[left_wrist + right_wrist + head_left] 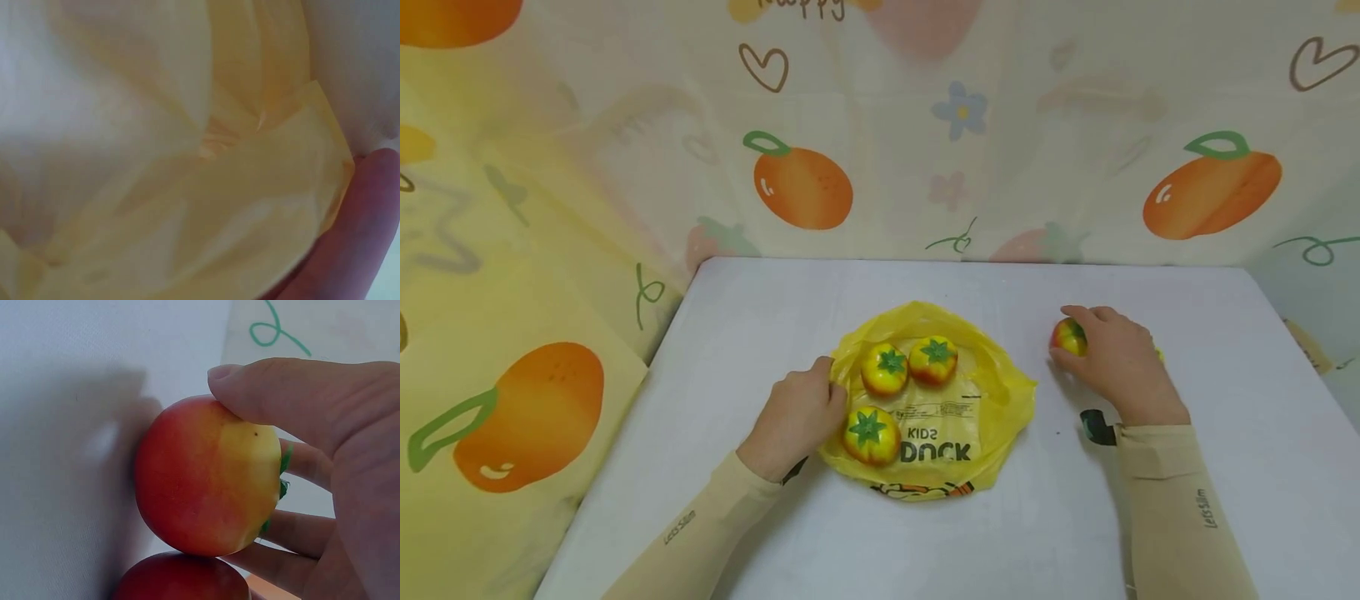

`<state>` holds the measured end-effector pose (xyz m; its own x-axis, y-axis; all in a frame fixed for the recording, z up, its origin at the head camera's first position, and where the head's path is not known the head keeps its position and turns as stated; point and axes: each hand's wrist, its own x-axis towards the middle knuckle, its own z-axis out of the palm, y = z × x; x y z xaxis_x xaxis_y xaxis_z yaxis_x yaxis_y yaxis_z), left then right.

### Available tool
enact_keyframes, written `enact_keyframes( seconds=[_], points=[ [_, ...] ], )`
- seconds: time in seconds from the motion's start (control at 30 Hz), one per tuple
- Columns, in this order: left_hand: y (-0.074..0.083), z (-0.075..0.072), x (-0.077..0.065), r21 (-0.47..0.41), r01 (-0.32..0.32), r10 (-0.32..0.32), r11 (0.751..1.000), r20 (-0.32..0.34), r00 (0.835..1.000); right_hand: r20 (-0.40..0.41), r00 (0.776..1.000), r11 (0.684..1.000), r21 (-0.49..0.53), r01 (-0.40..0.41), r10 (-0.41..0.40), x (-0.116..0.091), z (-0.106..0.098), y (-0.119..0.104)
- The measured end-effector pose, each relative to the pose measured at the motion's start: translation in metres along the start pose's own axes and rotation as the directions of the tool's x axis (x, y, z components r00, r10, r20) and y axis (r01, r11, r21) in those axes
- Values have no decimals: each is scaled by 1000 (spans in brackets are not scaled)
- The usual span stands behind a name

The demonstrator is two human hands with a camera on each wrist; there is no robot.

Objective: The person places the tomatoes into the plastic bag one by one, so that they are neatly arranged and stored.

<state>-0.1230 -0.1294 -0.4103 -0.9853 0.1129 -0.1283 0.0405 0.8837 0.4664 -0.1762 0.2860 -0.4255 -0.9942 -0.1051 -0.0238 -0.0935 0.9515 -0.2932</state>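
A yellow plastic bag (1007,417) lies spread open on the white table, with printed lettering inside. My left hand (793,417) grips its left edge; in the left wrist view the thin yellow film (262,187) fills most of the picture beside a finger. Three toy tomatoes, yellow-orange with green star-shaped tops, sit in the bag: an upper left tomato (883,369), an upper right tomato (933,362) and a lower left tomato (872,436). To the right, my right hand (1116,358) holds a red-and-yellow tomato (200,478) between thumb and fingers. Another red tomato (181,578) touches it, mostly hidden by the hand from above.
The white table (1000,542) ends at a back edge against a fruit-print cloth (880,125). More of this cloth hangs along the left side. A brown patterned object (1309,346) shows beyond the right edge. Dark wrist straps (1098,427) sit by the sleeves.
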Motion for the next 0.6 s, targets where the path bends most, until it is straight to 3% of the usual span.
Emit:
enact_keyframes(
  seconds=[0.6],
  points=[
    [-1,0,0,0,-17,17,1000,-2,1000,32,999,1000,-8,-6,7,2,4,-5]
  ],
)
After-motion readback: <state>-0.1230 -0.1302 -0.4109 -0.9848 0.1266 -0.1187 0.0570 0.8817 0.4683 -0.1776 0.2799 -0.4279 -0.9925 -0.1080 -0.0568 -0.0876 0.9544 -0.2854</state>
